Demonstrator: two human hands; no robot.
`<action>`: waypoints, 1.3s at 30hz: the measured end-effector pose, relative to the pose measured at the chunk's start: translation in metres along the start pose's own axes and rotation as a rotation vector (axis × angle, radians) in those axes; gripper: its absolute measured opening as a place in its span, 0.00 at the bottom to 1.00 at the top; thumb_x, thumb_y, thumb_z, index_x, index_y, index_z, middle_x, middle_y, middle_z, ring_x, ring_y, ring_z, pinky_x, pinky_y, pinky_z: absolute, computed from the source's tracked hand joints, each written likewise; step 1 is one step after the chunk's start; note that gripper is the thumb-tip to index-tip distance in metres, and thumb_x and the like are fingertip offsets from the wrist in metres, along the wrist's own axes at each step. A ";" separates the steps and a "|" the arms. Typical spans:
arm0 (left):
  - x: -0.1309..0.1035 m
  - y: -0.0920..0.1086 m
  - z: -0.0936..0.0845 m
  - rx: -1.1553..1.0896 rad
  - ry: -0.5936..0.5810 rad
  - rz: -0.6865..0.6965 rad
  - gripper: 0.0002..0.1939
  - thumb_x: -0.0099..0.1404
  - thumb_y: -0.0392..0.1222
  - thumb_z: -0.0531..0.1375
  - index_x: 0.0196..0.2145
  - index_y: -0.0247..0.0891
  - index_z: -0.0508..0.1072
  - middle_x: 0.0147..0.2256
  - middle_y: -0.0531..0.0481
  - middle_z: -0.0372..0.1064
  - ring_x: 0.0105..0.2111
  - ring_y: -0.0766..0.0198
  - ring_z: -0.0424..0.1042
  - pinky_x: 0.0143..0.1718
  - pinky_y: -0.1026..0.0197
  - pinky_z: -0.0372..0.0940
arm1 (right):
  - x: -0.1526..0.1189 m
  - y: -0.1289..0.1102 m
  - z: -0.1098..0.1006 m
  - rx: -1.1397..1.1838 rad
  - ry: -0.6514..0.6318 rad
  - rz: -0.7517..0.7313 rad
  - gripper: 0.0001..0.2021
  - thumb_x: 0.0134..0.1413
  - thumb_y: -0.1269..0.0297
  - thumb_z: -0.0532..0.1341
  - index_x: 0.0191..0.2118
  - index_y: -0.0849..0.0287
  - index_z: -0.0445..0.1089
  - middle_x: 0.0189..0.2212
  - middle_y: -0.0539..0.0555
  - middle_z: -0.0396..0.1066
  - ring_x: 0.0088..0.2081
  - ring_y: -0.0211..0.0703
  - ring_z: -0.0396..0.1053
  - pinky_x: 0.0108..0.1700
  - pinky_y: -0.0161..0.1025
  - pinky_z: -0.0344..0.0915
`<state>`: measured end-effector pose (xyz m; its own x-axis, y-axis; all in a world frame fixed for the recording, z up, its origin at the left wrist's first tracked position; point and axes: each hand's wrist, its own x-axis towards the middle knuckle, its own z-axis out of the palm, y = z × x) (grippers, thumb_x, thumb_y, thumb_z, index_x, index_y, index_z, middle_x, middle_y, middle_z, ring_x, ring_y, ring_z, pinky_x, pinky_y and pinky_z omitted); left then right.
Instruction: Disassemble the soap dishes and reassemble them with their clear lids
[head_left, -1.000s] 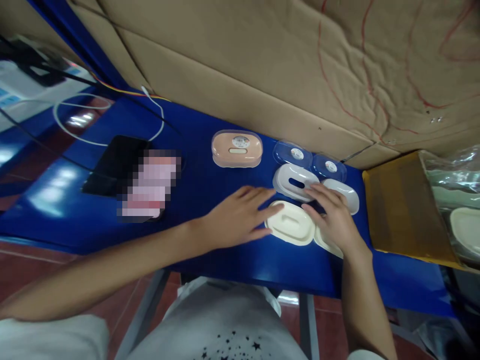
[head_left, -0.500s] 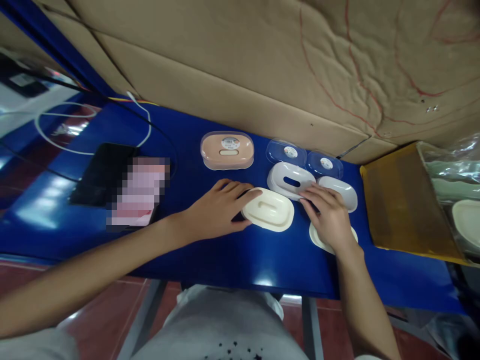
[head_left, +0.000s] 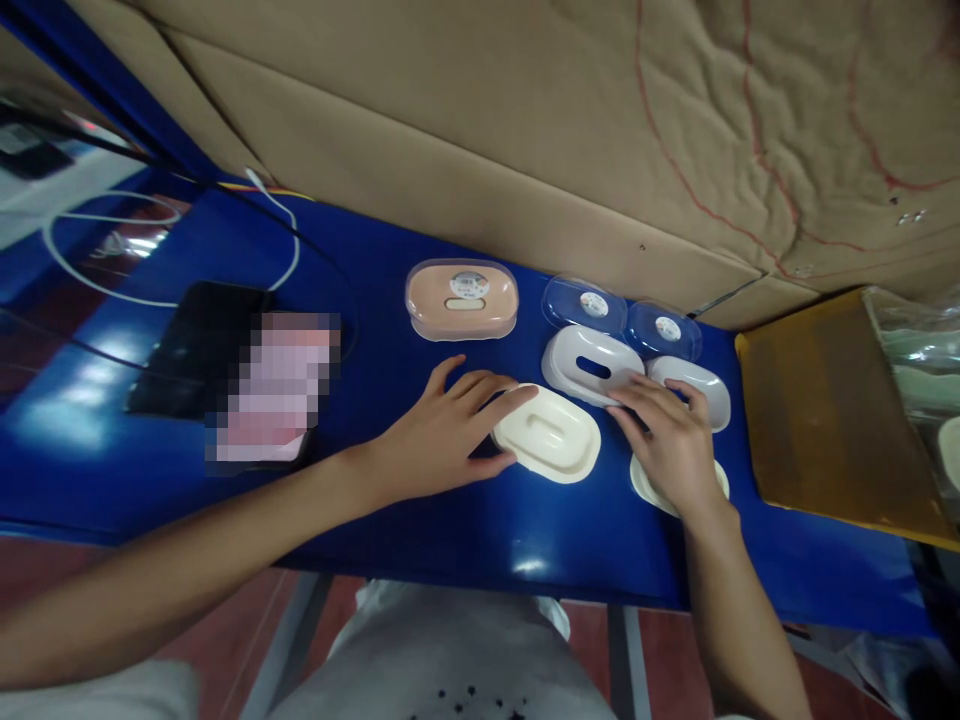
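Note:
My left hand (head_left: 442,430) has its fingers spread, with the index finger over the left end of a cream oval tray (head_left: 551,430) and the thumb at its near left edge. The tray has a raised oblong ridge and rests on the blue table. At the near right corner of a white oval cover (head_left: 577,350) with a long slot, my right hand (head_left: 667,435) touches the edge with its fingertips; its fingers are apart. Under and behind this hand sit another white oval piece (head_left: 709,392) and a second cream tray (head_left: 646,485), both partly hidden.
Two clear lids (head_left: 577,312) with round stickers lie along the cardboard wall. A peach oval box (head_left: 442,315) under a clear lid stands left of them. A phone (head_left: 277,385) and a black object (head_left: 180,350) lie left; an open carton (head_left: 817,410) stands right.
The view has shifted slightly. Some fingers of my right hand have lifted and spread, and my left fingers have parted a little more. The pieces stay in place on the table.

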<state>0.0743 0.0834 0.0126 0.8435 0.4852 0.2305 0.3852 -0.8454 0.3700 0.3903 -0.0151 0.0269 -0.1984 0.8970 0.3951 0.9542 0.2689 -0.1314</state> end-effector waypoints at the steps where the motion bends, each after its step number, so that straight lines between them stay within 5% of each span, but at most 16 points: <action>1: 0.000 0.000 -0.001 0.013 0.006 -0.002 0.33 0.75 0.50 0.64 0.71 0.38 0.63 0.63 0.36 0.73 0.63 0.41 0.71 0.71 0.30 0.50 | 0.000 -0.001 -0.001 0.014 0.010 0.016 0.08 0.74 0.65 0.64 0.53 0.51 0.78 0.50 0.53 0.85 0.57 0.55 0.81 0.64 0.56 0.64; 7: -0.003 0.002 0.002 0.045 0.025 0.008 0.38 0.73 0.52 0.66 0.74 0.39 0.60 0.67 0.33 0.69 0.66 0.39 0.69 0.72 0.29 0.50 | -0.001 -0.017 -0.011 0.136 0.031 0.077 0.12 0.73 0.63 0.64 0.57 0.48 0.78 0.51 0.56 0.84 0.52 0.55 0.82 0.59 0.56 0.72; 15: -0.003 0.007 0.001 0.077 0.090 0.014 0.39 0.76 0.51 0.65 0.77 0.42 0.55 0.71 0.30 0.62 0.69 0.39 0.65 0.72 0.30 0.51 | -0.002 -0.052 -0.028 0.182 -0.104 -0.121 0.17 0.71 0.70 0.65 0.61 0.48 0.73 0.49 0.54 0.83 0.50 0.51 0.81 0.54 0.52 0.72; 19: -0.003 0.004 0.000 0.099 0.057 0.043 0.35 0.76 0.50 0.65 0.74 0.44 0.60 0.73 0.30 0.59 0.70 0.39 0.65 0.72 0.28 0.53 | -0.001 -0.061 -0.030 0.143 -0.206 -0.196 0.15 0.73 0.67 0.64 0.61 0.51 0.72 0.50 0.55 0.82 0.50 0.51 0.80 0.56 0.53 0.69; 25: -0.003 0.001 -0.001 0.117 0.059 0.076 0.20 0.78 0.48 0.62 0.64 0.43 0.72 0.69 0.33 0.66 0.68 0.40 0.67 0.71 0.28 0.54 | -0.004 -0.065 -0.026 0.089 -0.308 -0.234 0.14 0.74 0.63 0.63 0.61 0.50 0.70 0.51 0.55 0.82 0.53 0.52 0.78 0.61 0.56 0.64; 32: -0.004 0.000 0.001 0.077 0.049 0.078 0.17 0.76 0.43 0.65 0.61 0.45 0.76 0.69 0.36 0.67 0.67 0.40 0.69 0.72 0.26 0.52 | -0.005 -0.064 -0.020 0.063 -0.366 -0.227 0.11 0.75 0.64 0.62 0.59 0.50 0.72 0.51 0.54 0.82 0.54 0.52 0.78 0.63 0.57 0.63; 39: -0.003 0.002 -0.004 0.133 0.062 0.070 0.16 0.75 0.42 0.64 0.59 0.45 0.77 0.67 0.36 0.68 0.67 0.39 0.68 0.71 0.25 0.54 | -0.002 -0.046 -0.014 0.214 -0.243 -0.220 0.15 0.75 0.57 0.62 0.63 0.50 0.72 0.54 0.55 0.82 0.55 0.51 0.78 0.63 0.54 0.67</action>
<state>0.0713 0.0815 0.0162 0.8467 0.4336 0.3082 0.3761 -0.8977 0.2296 0.3500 -0.0335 0.0447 -0.4645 0.8600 0.2111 0.8199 0.5078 -0.2643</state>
